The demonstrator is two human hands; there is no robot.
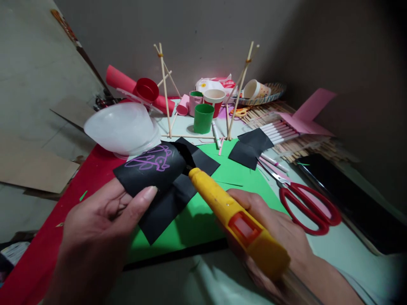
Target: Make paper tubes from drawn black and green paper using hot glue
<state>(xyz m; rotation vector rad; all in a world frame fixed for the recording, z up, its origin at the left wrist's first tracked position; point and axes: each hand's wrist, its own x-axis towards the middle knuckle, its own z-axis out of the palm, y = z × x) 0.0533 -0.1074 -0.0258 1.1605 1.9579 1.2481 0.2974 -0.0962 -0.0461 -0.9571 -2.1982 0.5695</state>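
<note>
My left hand [104, 222] pinches a curled piece of black paper [171, 163] between thumb and fingers. A purple line drawing marks its outer face. My right hand [267, 224] is wrapped around a yellow glue gun [219, 201] with an orange-red switch and a clear stick at its back end. The gun's tip is at the right edge of the curled paper; whether they touch, I cannot tell. Beneath them, more black paper [173, 203] lies on a green sheet [203, 220].
Red-handled scissors [308, 207] lie at right beside a black phone-like slab [346, 199]. Black paper squares [251, 148] rest on the green sheet's far edge. Behind are a wooden stick frame [243, 84], a green cup [203, 118], a white bowl [119, 127] and a woven tray [278, 91].
</note>
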